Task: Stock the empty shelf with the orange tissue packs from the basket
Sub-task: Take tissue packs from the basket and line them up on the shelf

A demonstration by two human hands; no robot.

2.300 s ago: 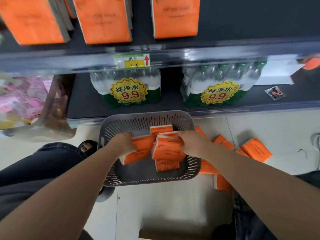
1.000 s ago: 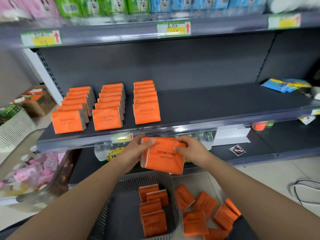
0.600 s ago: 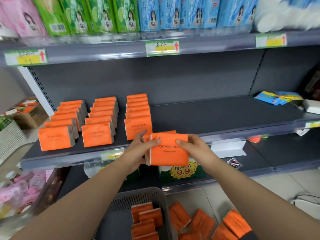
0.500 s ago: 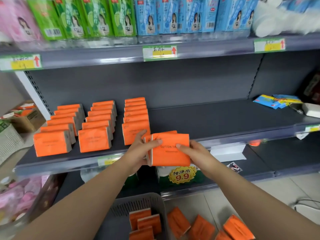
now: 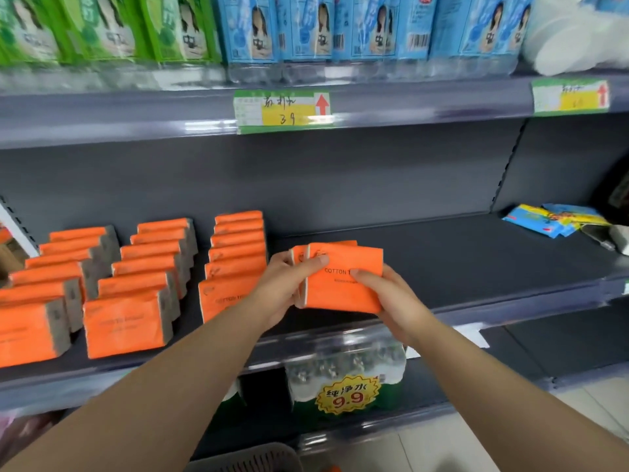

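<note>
Both hands hold a small bundle of orange tissue packs [image 5: 343, 284] upright, just above the front part of the dark shelf [image 5: 459, 267]. My left hand [image 5: 282, 287] grips the bundle's left side, thumb on the front face. My right hand [image 5: 384, 294] grips its right lower side, thumb on the front. The bundle sits right of three rows of orange packs [image 5: 143, 277] that stand on the shelf's left half. Only the grey rim of the basket [image 5: 252, 459] shows at the bottom edge.
Blue and yellow packets [image 5: 554, 221] lie at the shelf's far right. Green and blue packs [image 5: 306, 28] fill the shelf above, with price tags [image 5: 282, 110] on its lip. Bottled water with a 9.9 sticker [image 5: 347, 396] stands on the shelf below.
Both hands lifted the bundle out of the basket, up and forward to the shelf beside the third row. The view tilted up, so the basket and floor packs dropped out of sight.
</note>
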